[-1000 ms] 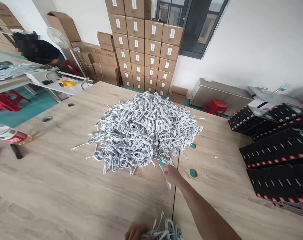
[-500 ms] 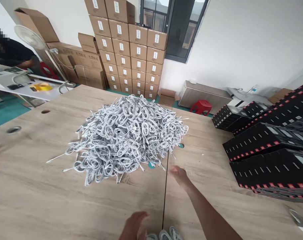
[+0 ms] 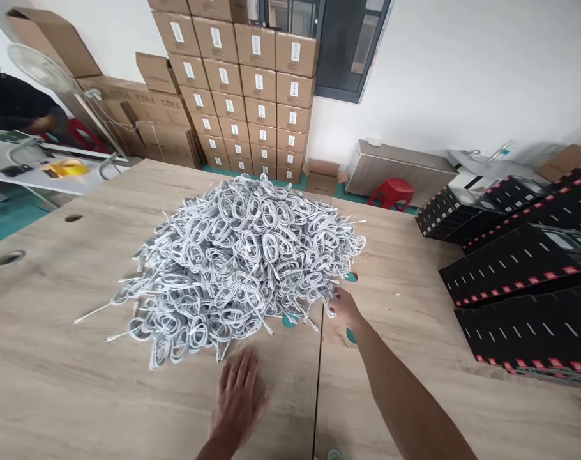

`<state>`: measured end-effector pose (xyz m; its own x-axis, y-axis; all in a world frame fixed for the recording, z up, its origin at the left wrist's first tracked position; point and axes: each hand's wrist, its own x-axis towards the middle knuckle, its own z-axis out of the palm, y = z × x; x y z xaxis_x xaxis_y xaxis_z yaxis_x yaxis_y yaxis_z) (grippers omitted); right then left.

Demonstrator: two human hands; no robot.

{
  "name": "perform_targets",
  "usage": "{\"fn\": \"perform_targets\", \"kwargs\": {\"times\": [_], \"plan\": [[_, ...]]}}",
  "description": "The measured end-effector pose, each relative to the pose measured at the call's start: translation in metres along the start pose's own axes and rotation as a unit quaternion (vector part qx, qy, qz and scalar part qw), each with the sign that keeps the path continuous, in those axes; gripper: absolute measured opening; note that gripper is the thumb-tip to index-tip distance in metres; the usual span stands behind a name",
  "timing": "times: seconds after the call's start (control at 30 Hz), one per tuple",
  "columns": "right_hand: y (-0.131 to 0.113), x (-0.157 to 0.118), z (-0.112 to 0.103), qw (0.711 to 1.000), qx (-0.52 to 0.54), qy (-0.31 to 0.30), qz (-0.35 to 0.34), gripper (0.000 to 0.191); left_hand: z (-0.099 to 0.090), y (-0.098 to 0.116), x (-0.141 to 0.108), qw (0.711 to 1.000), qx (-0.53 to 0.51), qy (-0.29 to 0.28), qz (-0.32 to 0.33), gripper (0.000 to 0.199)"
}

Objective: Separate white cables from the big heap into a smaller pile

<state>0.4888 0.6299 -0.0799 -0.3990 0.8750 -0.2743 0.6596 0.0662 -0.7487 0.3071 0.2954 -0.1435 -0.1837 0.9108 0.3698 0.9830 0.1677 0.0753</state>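
Observation:
A large heap of coiled white cables (image 3: 252, 255) lies on the wooden table (image 3: 103, 396). My left hand (image 3: 237, 396) rests palm down on the tabletop just in front of the heap, fingers stretched out and holding nothing. At the heap's right front edge, my right hand (image 3: 344, 306) has its fingers closed around the end of a coiled cable (image 3: 328, 308); the fingertips are partly hidden. Part of another white coil (image 3: 335, 455) shows at the bottom edge of the picture.
Black boxes with red marks (image 3: 520, 275) are stacked along the right side. Cardboard cartons (image 3: 252, 83) stand piled behind the table, near a red stool (image 3: 392, 193). A person (image 3: 22, 102) sits at a white desk on the left. A seam (image 3: 319, 377) crosses the table.
My right hand has moved forward to the heap's edge and closed on a cable. My left hand has moved forward and lies flat on the table, away from the coils at the bottom.

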Motion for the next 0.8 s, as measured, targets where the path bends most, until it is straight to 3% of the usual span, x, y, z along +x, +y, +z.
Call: {"fn": "perform_targets", "kwargs": {"times": [0.13, 0.23, 0.37, 0.47, 0.6, 0.7, 0.8], "plan": [[0.012, -0.045, -0.028, 0.992, 0.064, -0.085, 0.067, 0.004, 0.004, -0.001, 0.001, 1.0, -0.01, -0.004, -0.017, 0.067], [0.017, -0.089, -0.046, 0.975, 0.135, -0.135, 0.11, 0.017, 0.005, -0.001, 0.003, 1.0, -0.019, -0.005, -0.017, 0.067], [0.019, -0.149, -0.061, 0.933, 0.251, -0.192, 0.173, 0.03, 0.004, 0.001, 0.007, 1.0, -0.015, -0.004, -0.015, 0.064], [0.024, -0.195, -0.055, 0.923, 0.196, -0.273, 0.187, 0.024, 0.004, 0.002, 0.008, 1.0, -0.012, 0.002, -0.008, 0.063], [0.035, -0.25, -0.03, 0.919, -0.011, -0.37, 0.134, 0.017, 0.007, 0.0, 0.007, 1.0, -0.015, 0.006, -0.01, 0.064], [0.031, -0.254, -0.018, 0.912, -0.15, -0.379, 0.047, 0.017, 0.006, 0.0, 0.007, 1.0, -0.018, 0.006, -0.011, 0.066], [0.007, -0.204, -0.017, 0.927, -0.21, -0.31, -0.035, 0.023, 0.004, 0.001, 0.007, 1.0, -0.01, 0.009, -0.009, 0.066]]}}
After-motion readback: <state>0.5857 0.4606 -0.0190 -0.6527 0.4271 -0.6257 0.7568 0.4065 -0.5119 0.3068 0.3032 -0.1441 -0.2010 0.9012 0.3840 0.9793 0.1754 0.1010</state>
